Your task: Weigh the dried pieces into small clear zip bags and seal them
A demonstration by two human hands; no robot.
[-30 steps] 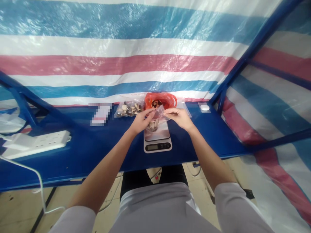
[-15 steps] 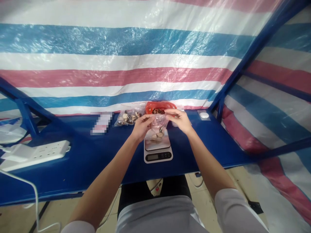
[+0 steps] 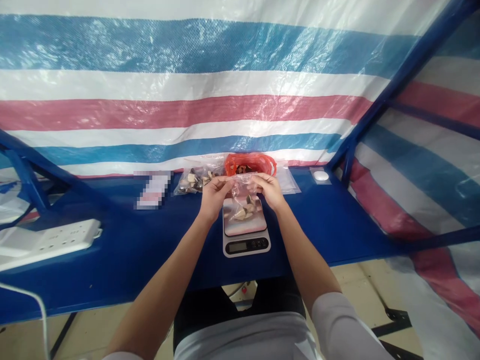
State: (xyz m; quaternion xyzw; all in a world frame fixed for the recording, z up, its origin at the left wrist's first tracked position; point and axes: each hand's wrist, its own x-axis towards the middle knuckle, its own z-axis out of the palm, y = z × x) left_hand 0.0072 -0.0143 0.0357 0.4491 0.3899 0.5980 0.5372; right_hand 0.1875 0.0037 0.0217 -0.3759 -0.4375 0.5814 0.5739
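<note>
A clear zip bag (image 3: 243, 202) with several pale, dark-edged dried slices, perhaps mushrooms, hangs over or rests on the steel plate of a kitchen scale (image 3: 246, 247); I cannot tell which. My left hand (image 3: 216, 197) pinches the bag's top left corner. At the top right corner my right hand (image 3: 269, 190) grips the same bag with its fingers closed. Just behind stands a red plastic bag (image 3: 250, 162), its mouth open on brown pieces. A larger clear bag of slices (image 3: 195, 179) lies left of it.
Flat clear bags (image 3: 288, 182) lie right of the red bag. A small white round item (image 3: 320, 176) sits farther right. On the left are a blurred-out card (image 3: 153, 190) and a white power strip (image 3: 63, 237). Blue frame bars and striped sheeting enclose the blue table (image 3: 142, 255).
My right hand has moved in to the left and closed on the bag's top edge; its fingers were more spread before. The head view has shifted slightly.
</note>
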